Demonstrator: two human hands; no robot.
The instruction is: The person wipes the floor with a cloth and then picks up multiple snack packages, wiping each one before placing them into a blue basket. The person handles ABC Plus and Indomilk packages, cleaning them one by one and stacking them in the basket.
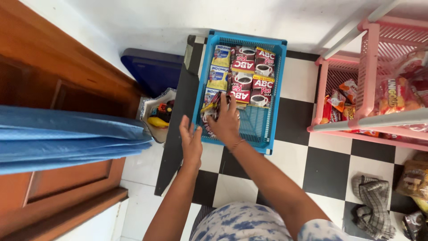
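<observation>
In the head view, a blue plastic basket (267, 117) sits at the upper centre of the frame on a black-and-white checkered floor (330, 174). Its left wall runs along a dark board (176, 134) that slants down toward the lower left. Its right wall leaves a strip of bare tiles before the pink rack (368, 76) at the upper right. The basket's upper half is filled with rows of red and yellow sachets (249, 73); its lower right part shows open blue mesh, the only free room inside. A wooden door (49, 76) and folded blue cloth (67, 138) close off the left side; a checked rag (372, 205) lies at the lower right.

Both forearms reach up from the bottom centre. The right hand (226, 122) lies inside the basket at its lower left, palm down, fingers curled onto a bundle of sachets (210, 111) there. The left hand (191, 143) rests at the basket's lower left corner, over the rim, fingers held together and pointing up-frame, touching the bundle's lower edge.
</observation>
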